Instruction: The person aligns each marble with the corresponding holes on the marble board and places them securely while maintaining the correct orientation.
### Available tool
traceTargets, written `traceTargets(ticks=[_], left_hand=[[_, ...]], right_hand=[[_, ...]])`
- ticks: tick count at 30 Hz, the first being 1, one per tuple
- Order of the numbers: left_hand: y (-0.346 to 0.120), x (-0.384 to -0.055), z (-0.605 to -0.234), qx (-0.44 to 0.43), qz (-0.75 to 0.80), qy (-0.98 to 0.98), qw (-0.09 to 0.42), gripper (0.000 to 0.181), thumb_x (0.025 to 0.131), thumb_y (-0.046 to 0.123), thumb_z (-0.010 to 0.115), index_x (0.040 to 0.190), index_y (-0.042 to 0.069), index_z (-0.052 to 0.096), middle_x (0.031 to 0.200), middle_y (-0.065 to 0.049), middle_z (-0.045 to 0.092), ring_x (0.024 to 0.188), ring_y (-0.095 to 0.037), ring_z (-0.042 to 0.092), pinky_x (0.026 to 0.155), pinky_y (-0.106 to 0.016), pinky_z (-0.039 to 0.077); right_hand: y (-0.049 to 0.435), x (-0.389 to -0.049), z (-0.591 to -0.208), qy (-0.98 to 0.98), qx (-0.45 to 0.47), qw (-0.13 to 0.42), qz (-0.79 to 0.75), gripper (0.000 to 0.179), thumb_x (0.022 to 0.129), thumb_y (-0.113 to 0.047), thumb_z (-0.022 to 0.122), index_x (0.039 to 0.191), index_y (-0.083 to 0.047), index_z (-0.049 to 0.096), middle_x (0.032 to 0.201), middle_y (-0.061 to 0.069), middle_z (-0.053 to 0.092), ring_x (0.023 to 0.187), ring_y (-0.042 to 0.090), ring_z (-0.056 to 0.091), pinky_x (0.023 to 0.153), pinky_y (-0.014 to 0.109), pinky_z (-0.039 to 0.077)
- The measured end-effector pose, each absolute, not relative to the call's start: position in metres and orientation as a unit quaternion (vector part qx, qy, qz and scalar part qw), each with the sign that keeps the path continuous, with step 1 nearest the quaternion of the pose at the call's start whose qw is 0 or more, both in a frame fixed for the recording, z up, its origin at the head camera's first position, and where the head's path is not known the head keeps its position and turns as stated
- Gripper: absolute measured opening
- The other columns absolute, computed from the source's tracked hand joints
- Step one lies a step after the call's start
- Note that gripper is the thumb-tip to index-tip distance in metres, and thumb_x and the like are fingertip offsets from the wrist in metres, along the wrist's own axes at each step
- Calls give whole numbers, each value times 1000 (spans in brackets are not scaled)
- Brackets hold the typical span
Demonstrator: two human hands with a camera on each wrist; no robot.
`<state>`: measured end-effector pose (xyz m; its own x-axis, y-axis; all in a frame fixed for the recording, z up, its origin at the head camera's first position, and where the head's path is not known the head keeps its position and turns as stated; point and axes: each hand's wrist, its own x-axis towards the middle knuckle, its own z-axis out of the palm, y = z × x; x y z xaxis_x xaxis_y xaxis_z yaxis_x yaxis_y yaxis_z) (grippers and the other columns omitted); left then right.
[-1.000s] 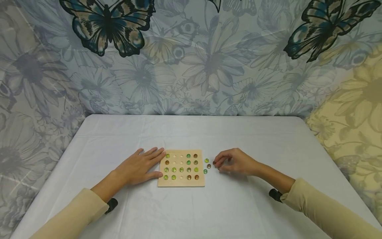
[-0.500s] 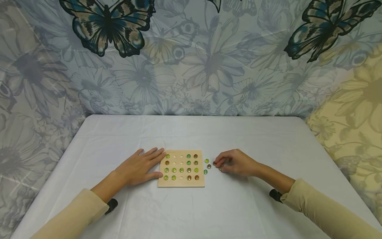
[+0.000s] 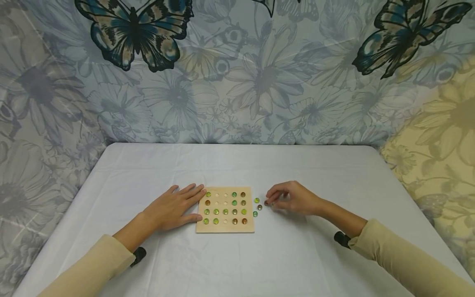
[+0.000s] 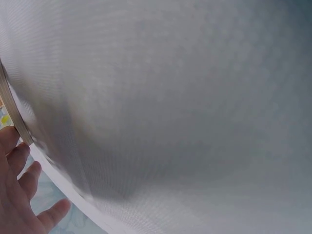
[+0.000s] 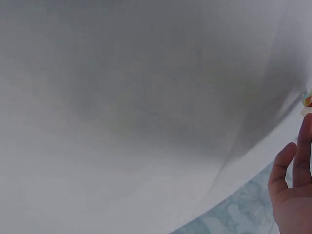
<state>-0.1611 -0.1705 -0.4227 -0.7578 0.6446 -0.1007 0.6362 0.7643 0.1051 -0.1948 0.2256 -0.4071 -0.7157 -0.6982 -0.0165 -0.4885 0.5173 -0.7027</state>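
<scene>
In the head view, a square wooden board point(image 3: 225, 229) carries rows of green and brown glass marbles in its round hollows; several hollows are bare. My left hand point(image 3: 168, 209) lies spread at the board's left edge, fingertips and thumb touching it. The left wrist view shows its fingers point(image 4: 30, 180) at the board's side point(image 4: 13, 107). Right of the board, my right hand point(image 3: 293, 199) pinches a small glass marble point(image 3: 271, 204) between thumb and fingers, low over the cloth. A colourful marble point(image 5: 307, 99) shows by its fingertips in the right wrist view.
Between board and right hand lie loose marbles: a light green one point(image 3: 257, 200), a brownish one point(image 3: 259, 207) and a blue-green one point(image 3: 255, 213). A dark one point(image 3: 266, 203) sits right by the fingertips. White cloth point(image 3: 237, 165) covers the table, before a butterfly-and-flower backdrop point(image 3: 259, 82).
My right hand has come up slightly, its thumb and fingertips together on a marble that showed lower between them half a second ago. The left hand and the board stay put.
</scene>
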Motion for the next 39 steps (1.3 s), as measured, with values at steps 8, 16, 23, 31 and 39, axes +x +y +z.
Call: traceTargets(ticks=[8, 16, 23, 31, 39], left_hand=[[-171, -160, -421, 338, 31, 938, 69, 77, 98, 62, 47, 158, 16, 31, 162, -3, 29, 148, -27, 29, 111, -61, 29], [-173, -161, -423, 345, 24, 937, 54, 76, 98, 62, 46, 157, 16, 32, 162, -3, 31, 147, -27, 31, 110, -61, 31], [-173, -162, -423, 346, 29, 936, 55, 77, 98, 63, 45, 157, 15, 33, 161, -4, 31, 147, -28, 30, 110, -61, 30], [-172, -161, -423, 345, 28, 936, 59, 76, 99, 63, 45, 157, 15, 33, 162, -4, 31, 147, -28, 30, 110, -61, 31], [-172, -161, -422, 351, 27, 935, 55, 75, 99, 61, 45, 157, 14, 34, 161, -4, 32, 147, -29, 31, 109, -62, 32]], right_hand=[[207, -198, -402, 853, -341, 141, -368, 24, 87, -5, 76, 111, -5, 71, 97, -3, 76, 90, 7, 68, 81, 41, 52], [182, -204, -402, 844, -351, 129, -384, 23, 88, -5, 76, 110, -5, 71, 98, -1, 76, 90, 7, 69, 81, 39, 53], [163, -207, -404, 830, -359, 124, -409, 22, 89, -3, 74, 110, -2, 71, 98, 3, 76, 92, 13, 69, 82, 45, 52], [140, -206, -407, 822, -356, 131, -426, 22, 88, -2, 75, 109, -1, 71, 97, 2, 76, 91, 10, 68, 82, 44, 51], [120, -206, -410, 821, -357, 138, -424, 23, 88, 0, 74, 110, -1, 70, 99, 4, 76, 91, 9, 68, 80, 36, 54]])
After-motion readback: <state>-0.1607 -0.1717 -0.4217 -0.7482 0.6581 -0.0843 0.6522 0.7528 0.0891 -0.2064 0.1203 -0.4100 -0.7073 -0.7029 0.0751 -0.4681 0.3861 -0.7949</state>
